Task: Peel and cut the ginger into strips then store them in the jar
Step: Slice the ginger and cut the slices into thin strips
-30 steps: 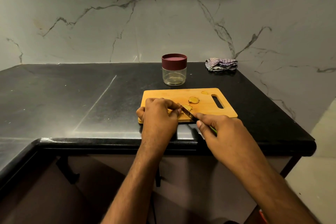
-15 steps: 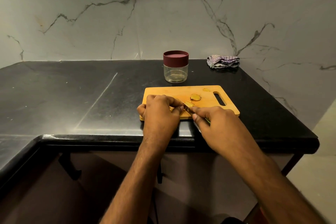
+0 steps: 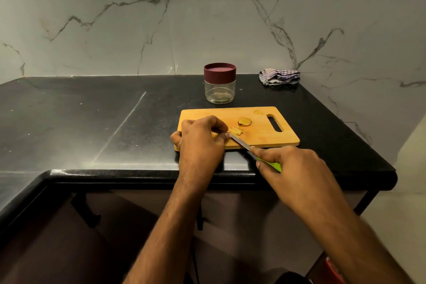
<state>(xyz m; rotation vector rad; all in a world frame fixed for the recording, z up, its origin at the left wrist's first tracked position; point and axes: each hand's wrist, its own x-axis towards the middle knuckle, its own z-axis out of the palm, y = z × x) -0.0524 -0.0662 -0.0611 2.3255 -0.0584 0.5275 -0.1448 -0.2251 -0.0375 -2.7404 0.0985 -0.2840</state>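
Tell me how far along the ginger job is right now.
Done: a small pile of cut strips lies on the cutting board, and a few pieces seem to be in the jar. In hand: the left hand pins a piece while the right hand works the knife at it. Left: the ginger slice is uncut, and the jar's lid is on.

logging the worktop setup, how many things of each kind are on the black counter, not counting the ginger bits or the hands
jar with maroon lid: 1
wooden cutting board: 1
green-handled knife, in the right hand, blade over the board: 1
checked cloth: 1
total: 4
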